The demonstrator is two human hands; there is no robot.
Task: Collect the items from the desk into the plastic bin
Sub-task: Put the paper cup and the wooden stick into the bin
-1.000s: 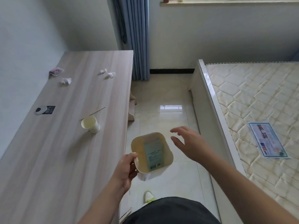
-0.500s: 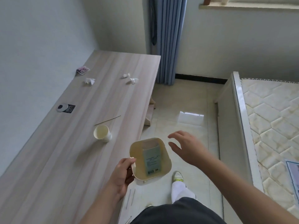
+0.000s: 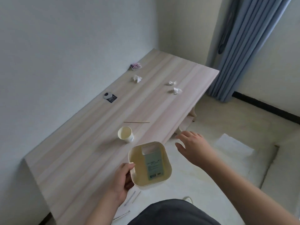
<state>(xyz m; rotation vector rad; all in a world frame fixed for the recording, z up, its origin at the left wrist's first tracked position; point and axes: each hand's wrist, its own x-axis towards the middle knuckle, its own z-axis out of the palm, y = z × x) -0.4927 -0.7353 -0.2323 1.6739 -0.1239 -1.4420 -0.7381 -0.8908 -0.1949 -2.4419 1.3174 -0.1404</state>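
My left hand grips the near-left rim of a cream plastic bin, held over the desk's right edge; a label lies on its inside. My right hand hovers open just right of the bin, holding nothing. On the wooden desk stand a paper cup, a thin wooden stick, three crumpled tissues, a black card with a round disc and a pink packet.
The desk runs along the left wall into the corner. Blue curtains hang at its far end. Tiled floor lies to the right, with a bed edge at the far right. Thin sticks lie on the floor near my legs.
The view has swung left toward the desk and the bed has slid mostly out of sight. The bin, still in my left hand, now overlaps the desk's edge near the cup.
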